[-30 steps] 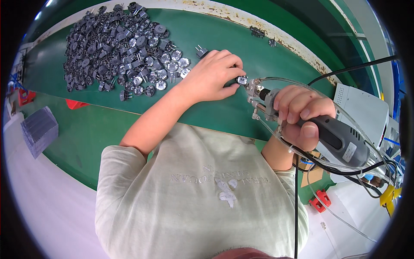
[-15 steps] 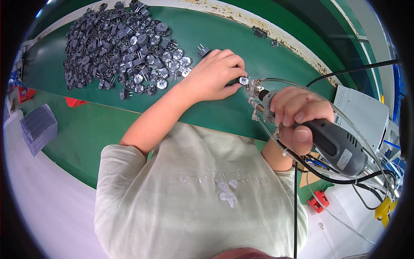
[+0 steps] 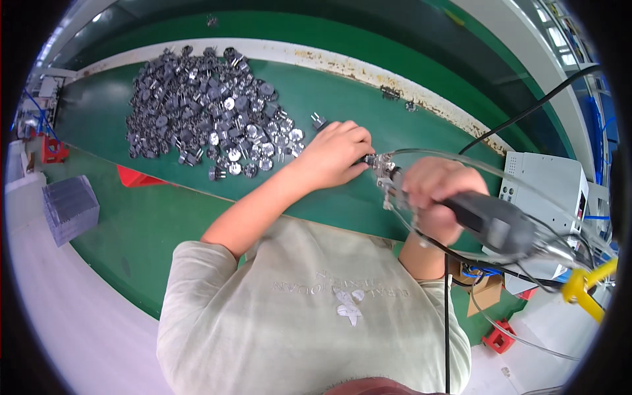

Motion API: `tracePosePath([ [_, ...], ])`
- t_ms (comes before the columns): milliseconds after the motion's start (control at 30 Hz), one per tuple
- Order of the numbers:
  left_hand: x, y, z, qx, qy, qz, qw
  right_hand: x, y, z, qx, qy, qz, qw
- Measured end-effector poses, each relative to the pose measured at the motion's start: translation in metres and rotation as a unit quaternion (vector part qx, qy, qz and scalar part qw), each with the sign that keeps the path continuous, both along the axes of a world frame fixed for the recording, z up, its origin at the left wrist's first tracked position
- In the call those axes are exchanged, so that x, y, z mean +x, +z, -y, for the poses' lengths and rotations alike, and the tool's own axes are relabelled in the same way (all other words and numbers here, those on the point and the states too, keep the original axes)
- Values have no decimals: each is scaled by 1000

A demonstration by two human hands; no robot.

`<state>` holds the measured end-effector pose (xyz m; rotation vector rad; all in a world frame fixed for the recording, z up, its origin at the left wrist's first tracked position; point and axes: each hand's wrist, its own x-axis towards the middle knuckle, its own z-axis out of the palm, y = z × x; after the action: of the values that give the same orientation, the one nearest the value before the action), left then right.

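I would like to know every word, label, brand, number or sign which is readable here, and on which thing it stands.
Pale shirt: chest lettering, appearing upside down and partly broken by folds; I do not copy it out.
Gray handheld tool in the right hand: a pale label, too blurred to read.
White box: any marks are too small to read.

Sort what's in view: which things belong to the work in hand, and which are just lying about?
In the work, it seems:
left hand, pinching a small part
right hand, gripping the tool
pile of similar parts

Apparently just lying about:
grey block, far left
cardboard, right
red object, lower right
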<state>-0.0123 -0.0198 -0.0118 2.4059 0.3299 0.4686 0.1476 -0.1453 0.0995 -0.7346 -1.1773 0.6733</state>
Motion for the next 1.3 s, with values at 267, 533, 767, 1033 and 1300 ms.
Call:
tracePosePath([
  [267,47,40,-84,118,103,-36,987,20,17,27,63,-60,-9,996],
  [533,61,42,-138,137,182,-72,971,24,-9,18,32,-59,-56,996],
  [767,-30,49,-48,65,152,-201,966,38,-15,22,55,-35,-66,996],
  [1033,-14,12,-9,85,98,10,991,29,-11,20,40,-37,-58,997],
  [1300,-2,11,9,-44,100,90,990,27,-10,15,42,-15,-55,998],
])
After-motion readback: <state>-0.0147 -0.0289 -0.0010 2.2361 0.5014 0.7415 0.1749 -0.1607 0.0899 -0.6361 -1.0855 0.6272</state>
